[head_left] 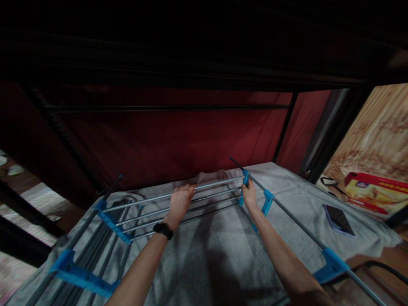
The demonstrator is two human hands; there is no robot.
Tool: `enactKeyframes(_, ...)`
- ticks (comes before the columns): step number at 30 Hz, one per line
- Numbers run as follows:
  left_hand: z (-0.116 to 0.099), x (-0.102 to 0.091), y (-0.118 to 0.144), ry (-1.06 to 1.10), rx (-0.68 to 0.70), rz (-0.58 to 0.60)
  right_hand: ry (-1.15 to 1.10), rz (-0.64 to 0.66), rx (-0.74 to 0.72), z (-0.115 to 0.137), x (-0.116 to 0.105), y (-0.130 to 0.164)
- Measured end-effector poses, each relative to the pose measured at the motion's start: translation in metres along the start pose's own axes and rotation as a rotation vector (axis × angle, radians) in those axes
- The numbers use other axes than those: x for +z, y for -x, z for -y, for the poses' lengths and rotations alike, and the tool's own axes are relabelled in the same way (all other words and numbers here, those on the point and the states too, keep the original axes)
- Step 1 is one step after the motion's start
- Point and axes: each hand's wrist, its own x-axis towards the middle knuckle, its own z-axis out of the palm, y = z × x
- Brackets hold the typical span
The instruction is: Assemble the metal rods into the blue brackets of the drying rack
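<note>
A folding clothes-drying rack of grey metal rods and blue plastic joints (197,199) is seen lying partly opened on a grey fleece blanket (216,250) spread over a bed. The left hand (180,200) is laid over one of the far cross rods, its fingers curled around the rod in a loose hold. The right hand (249,194) is closed about a blue joint at the far right corner, where the rods meet the long side rail. The far section appears to be raised or spread, while the near left section is judged to be folded flat, its rods bunched together; so the work looks roughly midway. A dark smartphone (338,219) is lying on the blanket, well apart to the right. A black wristband (162,230) is worn on the left wrist.
</note>
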Motion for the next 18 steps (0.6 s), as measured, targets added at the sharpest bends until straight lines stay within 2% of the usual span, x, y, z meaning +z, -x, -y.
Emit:
enactKeyframes(12,0.0033,0.0058,-0.0005,0.063,-0.009,-0.015,0.021,-0.01,0.026,-0.0014,0.0045,0.0016)
enactKeyframes(18,0.0012,0.0017,-0.001,0.052,-0.018,-0.006,0.04,0.001,0.025,-0.0001,0.005,0.0024)
